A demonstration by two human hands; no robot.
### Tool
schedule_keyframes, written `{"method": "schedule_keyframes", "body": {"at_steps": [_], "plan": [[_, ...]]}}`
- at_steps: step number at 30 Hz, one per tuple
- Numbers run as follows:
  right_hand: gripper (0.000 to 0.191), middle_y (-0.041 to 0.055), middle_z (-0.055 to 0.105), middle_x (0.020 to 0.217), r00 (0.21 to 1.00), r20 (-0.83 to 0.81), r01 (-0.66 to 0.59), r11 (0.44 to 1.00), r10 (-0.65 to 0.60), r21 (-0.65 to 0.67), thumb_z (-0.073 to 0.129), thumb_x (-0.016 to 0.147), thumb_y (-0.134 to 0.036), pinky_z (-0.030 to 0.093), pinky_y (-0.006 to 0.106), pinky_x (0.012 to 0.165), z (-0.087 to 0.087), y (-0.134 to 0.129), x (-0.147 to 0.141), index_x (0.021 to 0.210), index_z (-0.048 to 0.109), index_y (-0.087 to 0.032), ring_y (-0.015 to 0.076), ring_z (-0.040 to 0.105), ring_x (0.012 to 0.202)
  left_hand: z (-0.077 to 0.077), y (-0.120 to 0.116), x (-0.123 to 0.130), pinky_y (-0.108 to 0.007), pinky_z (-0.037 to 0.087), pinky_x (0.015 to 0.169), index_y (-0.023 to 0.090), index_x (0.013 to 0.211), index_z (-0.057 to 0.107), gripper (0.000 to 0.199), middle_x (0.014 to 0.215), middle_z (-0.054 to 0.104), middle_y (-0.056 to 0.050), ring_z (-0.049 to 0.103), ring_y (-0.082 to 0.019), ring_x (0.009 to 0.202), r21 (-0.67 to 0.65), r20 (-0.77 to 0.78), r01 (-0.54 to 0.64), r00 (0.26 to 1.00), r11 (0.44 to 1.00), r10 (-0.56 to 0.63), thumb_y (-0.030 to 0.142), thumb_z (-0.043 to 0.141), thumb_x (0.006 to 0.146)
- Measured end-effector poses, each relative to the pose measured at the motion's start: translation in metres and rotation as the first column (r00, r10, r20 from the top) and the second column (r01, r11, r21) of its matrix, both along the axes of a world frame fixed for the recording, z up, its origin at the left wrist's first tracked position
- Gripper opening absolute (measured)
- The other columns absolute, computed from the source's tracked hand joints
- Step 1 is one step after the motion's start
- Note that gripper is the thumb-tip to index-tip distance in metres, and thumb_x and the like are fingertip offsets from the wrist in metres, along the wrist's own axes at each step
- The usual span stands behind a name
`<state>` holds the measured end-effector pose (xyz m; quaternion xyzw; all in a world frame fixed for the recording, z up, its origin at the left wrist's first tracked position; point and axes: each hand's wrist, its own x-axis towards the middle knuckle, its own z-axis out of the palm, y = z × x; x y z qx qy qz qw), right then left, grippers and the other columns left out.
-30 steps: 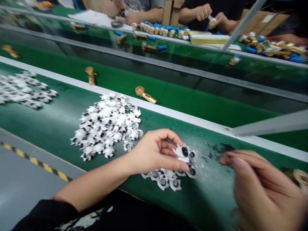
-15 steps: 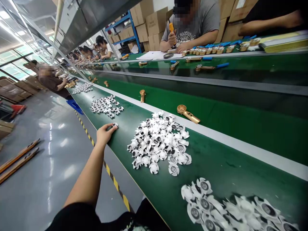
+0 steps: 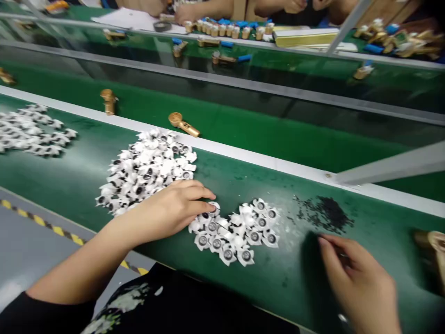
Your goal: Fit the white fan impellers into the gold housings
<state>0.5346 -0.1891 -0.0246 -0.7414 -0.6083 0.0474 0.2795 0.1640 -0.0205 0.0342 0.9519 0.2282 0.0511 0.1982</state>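
A long green conveyor belt [image 3: 278,287] is stretching across the view, edged by a grey rail [image 3: 243,155], with brass-coloured handle castings [image 3: 184,125] lying beyond the rail and a co-worker's hand [image 3: 184,14] working at a facing line. On the near belt, the person's left hand [image 3: 170,208] is resting its fingertips [image 3: 210,197] on the edge of a small cluster of white star-shaped pieces [image 3: 232,234], each showing a dark round centre that is facing upward. This grip is looking relaxed rather than clenched, but I cannot tell whether it is holding a piece. The right hand [image 3: 358,283] is hovering at the lower right, near a scatter of black crumbs [image 3: 327,213], with its thumb and fingers drawn together; blur is hiding whether they are grasping anything. The cluster is lying just beside a larger heap of the same pieces [image 3: 146,169], its long axis running roughly along the belt, though single pieces are too round to show one. The loose pieces are at risk: a careless forearm sweep could merge the 2 groups or push pieces off the near edge, and a dragging right hand could smear crumbs onto the white surfaces.
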Motion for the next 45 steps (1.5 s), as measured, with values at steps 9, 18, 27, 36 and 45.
{"method": "schedule_keyframes", "body": {"at_steps": [9, 18, 27, 36, 45], "plan": [[0.017, 0.0063, 0.070, 0.099, 0.978, 0.112, -0.176, 0.984, 0.178, -0.023, 0.056, 0.100, -0.025, 0.054, 0.031, 0.080, -0.013, 0.022, -0.015, 0.101, 0.070, -0.016, 0.0187, 0.067, 0.087, -0.032, 0.023, 0.040, -0.042, 0.054, 0.094, 0.023, 0.112, 0.076, 0.023, 0.118, 0.074, -0.005, 0.067, -0.024, 0.105, 0.019, 0.046, -0.061, 0.997, 0.998, 0.060, 0.031, 0.059, 0.098], [0.015, 0.0094, 0.065, 0.086, 0.931, 0.213, -0.281, 0.955, 0.296, -0.098, 0.051, 0.098, -0.020, 0.046, 0.035, 0.064, 0.002, 0.045, -0.019, 0.091, 0.064, -0.015, 0.0225, 0.060, 0.073, -0.052, 0.014, 0.062, -0.042, 0.055, 0.099, 0.019, 0.107, 0.071, 0.016, 0.116, 0.073, -0.007, 0.069, -0.024, 0.109, -0.168, 0.171, -0.232, 0.950, 0.958, 0.260, 0.022, 0.069, 0.091], [0.009, 0.0050, 0.061, 0.091, 0.813, -0.026, -0.577, 0.800, 0.581, -0.165, 0.048, 0.097, -0.017, 0.047, 0.028, 0.067, 0.024, 0.127, -0.093, 0.093, 0.056, -0.020, 0.0172, 0.059, 0.078, -0.060, 0.009, 0.071, -0.029, 0.056, 0.085, 0.024, 0.114, 0.048, 0.038, 0.112, 0.073, -0.003, 0.072, -0.019, 0.105, -0.319, 0.178, -0.349, 0.891, 0.881, 0.417, 0.016, 0.073, 0.087], [0.009, 0.0081, 0.060, 0.090, 0.727, 0.043, -0.655, 0.711, 0.685, -0.256, 0.050, 0.096, -0.017, 0.047, 0.032, 0.067, 0.007, 0.149, -0.102, 0.092, 0.058, -0.016, 0.0207, 0.059, 0.079, -0.048, 0.012, 0.071, -0.032, 0.052, 0.074, 0.023, 0.109, 0.049, 0.031, 0.101, 0.071, -0.004, 0.071, -0.024, 0.096, -0.332, 0.063, -0.398, 0.895, 0.855, 0.442, 0.013, 0.067, 0.085], [0.016, 0.0095, 0.062, 0.089, 0.637, 0.181, -0.715, 0.662, 0.749, -0.223, 0.047, 0.099, -0.015, 0.047, 0.034, 0.071, 0.012, 0.148, -0.102, 0.091, 0.061, -0.015, 0.0213, 0.059, 0.080, -0.048, 0.012, 0.074, -0.031, 0.049, 0.067, 0.022, 0.108, 0.051, 0.029, 0.096, 0.072, -0.003, 0.071, -0.024, 0.086, -0.302, 0.026, -0.446, 0.879, 0.842, 0.475, 0.014, 0.066, 0.085]]}}
